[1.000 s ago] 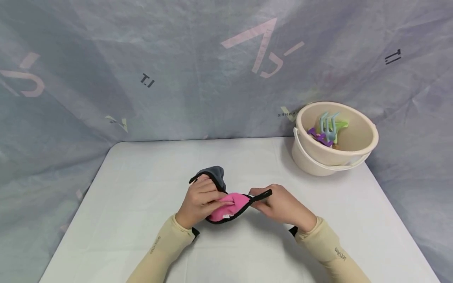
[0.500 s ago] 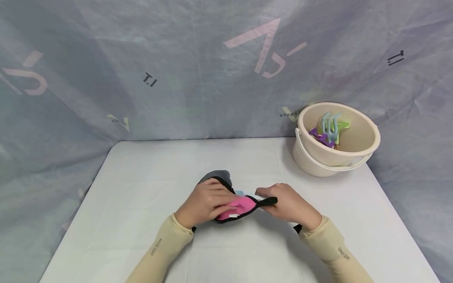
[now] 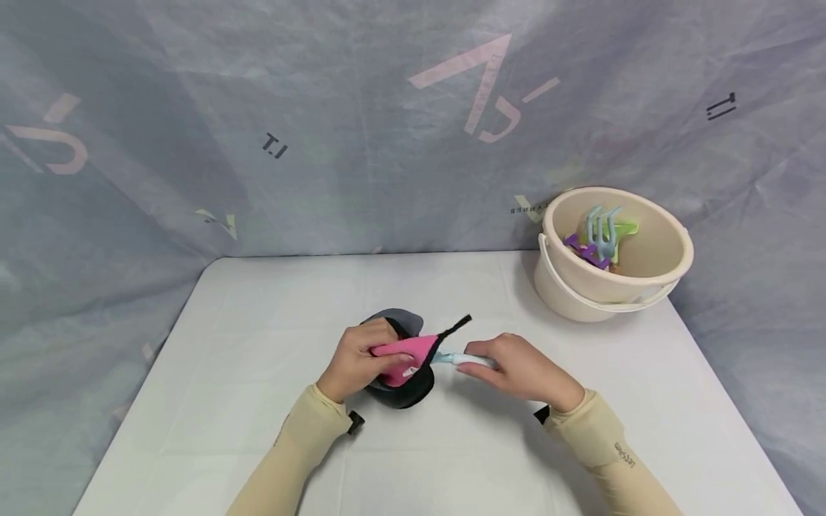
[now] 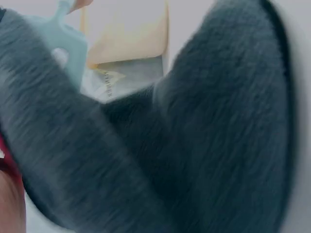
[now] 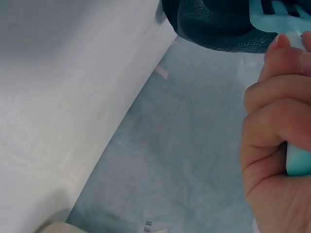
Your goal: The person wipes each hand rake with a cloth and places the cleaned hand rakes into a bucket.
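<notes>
My left hand (image 3: 361,358) grips a folded fleecy cloth (image 3: 422,347), pink on one face and dark grey on the other, with black edging and a black loop. To its right, my right hand (image 3: 516,365) grips the white-to-teal handle of a light blue plastic tool (image 5: 279,22) with a slotted head. In the head view the cloth covers most of that head; only its neck and handle (image 3: 461,358) show. The grey face (image 4: 228,121) fills much of the left wrist view, beside the tool's head (image 4: 77,58). In the right wrist view, grey cloth (image 5: 214,26) lies behind the slots.
At the table's back right corner stands a cream bucket (image 3: 574,297) with its handle hanging down in front. Inside are a light blue fork (image 3: 603,240), a green piece (image 3: 626,229) and a purple piece (image 3: 587,251). A grey printed sheet (image 3: 323,143) hangs behind the white table (image 3: 258,301).
The cloth has been turned and bunched in my left hand, its black loop swinging upward. The tool's light blue neck and white handle have come into sight between the hands.
</notes>
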